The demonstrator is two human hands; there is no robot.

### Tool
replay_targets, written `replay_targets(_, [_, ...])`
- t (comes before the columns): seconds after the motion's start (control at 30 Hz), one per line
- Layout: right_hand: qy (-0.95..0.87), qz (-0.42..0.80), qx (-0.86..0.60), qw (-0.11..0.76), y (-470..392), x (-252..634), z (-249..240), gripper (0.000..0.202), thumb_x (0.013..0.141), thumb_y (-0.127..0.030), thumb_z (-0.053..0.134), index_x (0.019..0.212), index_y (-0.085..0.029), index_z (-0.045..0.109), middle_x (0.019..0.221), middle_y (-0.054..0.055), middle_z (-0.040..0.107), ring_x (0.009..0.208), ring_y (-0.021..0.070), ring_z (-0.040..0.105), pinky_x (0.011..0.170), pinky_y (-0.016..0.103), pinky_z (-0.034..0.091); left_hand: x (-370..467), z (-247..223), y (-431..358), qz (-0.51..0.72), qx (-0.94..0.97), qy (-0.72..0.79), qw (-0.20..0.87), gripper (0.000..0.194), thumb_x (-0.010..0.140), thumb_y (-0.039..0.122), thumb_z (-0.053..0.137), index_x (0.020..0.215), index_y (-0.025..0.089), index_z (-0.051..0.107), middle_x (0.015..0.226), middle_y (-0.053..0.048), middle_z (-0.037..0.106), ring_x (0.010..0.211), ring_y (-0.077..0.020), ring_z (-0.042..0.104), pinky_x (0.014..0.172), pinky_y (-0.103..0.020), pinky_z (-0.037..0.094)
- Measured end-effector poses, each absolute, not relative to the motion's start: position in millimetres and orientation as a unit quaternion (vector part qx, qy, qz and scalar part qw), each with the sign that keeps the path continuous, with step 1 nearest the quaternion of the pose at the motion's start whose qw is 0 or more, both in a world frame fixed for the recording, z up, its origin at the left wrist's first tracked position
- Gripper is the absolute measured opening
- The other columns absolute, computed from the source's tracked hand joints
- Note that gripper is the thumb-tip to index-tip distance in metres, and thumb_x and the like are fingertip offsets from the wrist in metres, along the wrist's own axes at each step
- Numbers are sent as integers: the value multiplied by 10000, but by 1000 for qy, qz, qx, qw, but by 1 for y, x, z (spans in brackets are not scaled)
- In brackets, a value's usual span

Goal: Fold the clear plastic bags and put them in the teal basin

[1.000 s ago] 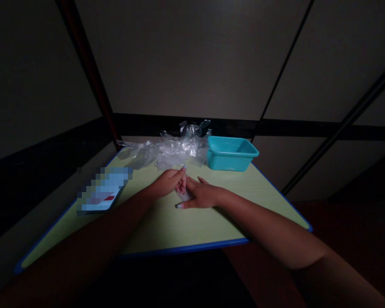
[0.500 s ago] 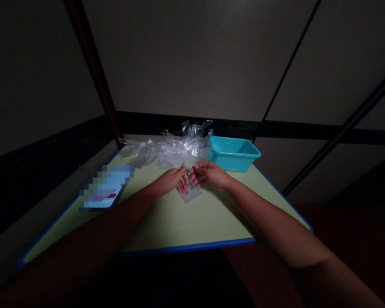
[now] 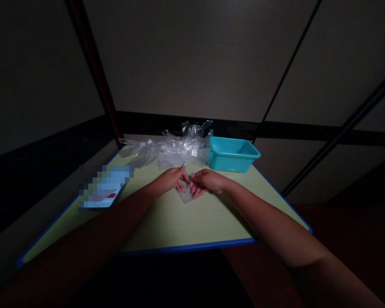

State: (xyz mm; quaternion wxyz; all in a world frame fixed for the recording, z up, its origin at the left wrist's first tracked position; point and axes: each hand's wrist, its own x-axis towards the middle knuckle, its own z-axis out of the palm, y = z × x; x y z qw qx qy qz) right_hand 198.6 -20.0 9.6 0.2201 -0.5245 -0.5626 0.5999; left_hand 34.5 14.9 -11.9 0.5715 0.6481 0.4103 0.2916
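Over the middle of the table, my left hand (image 3: 172, 179) is closed at the near-left edge of a small translucent plastic bag (image 3: 186, 198), with its thumb pointing up. Facing it, my right hand (image 3: 208, 182) has its fingers curled over the bag's right side. The fingertips of both hands almost meet at the top of the bag and hide that part. The bag's lower corner shows below the fingers, near the tabletop. Dim light makes the exact grip hard to see.
Crumpled clear plastic bags (image 3: 176, 152) lie in a heap along the back of the table (image 3: 179, 231). A turquoise plastic basin (image 3: 232, 163) stands at the back right. To the left is a flat device with a lit, partly pixelated screen (image 3: 107, 190). Wall panels rise behind.
My right hand has dropped slightly, its fingers now lying lower over the bag. My left fingers have drawn in a little. The heap and the screen look unchanged.
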Motion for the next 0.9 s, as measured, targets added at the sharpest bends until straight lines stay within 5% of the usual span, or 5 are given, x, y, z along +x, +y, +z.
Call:
replay_targets(0.17, [-588,591,-519,188,-19,205,10,366,958,-260,326,731,-117,575,520,20,630,364,105,560,369,185,434,35,-9,14,287,633,416,587,525,890,579,340,712,129,542,613,-17,596,418,-107,557,487,-248,464])
replay_targets(0.33, [-631,624,-429,170,-22,206,10,287,943,-261,366,821,-123,587,753,39,710,314,63,512,318,165,390,34,-9,14,294,626,411,594,549,869,619,338,715,131,536,534,-15,568,456,-115,539,490,-233,436])
replay_targets(0.5, [-640,610,-436,168,-21,205,7,287,941,-327,395,829,-130,571,492,-23,609,324,97,543,314,156,406,34,-10,14,301,628,402,595,611,802,702,363,700,130,553,622,-42,600,571,-139,560,535,-254,441])
replay_targets(0.63, [-637,618,-428,170,-19,205,5,283,928,-329,425,770,-129,547,687,27,693,299,65,506,307,168,417,34,-11,14,311,629,413,580,619,772,724,387,704,133,559,636,-42,593,618,-153,559,547,-262,441])
replay_targets(0.9, [-638,601,-430,216,-16,204,-1,269,915,-335,436,766,-137,542,685,18,690,296,65,498,301,172,406,34,-14,17,311,632,413,577,624,743,740,416,725,133,562,629,-43,599,593,-148,558,535,-261,442])
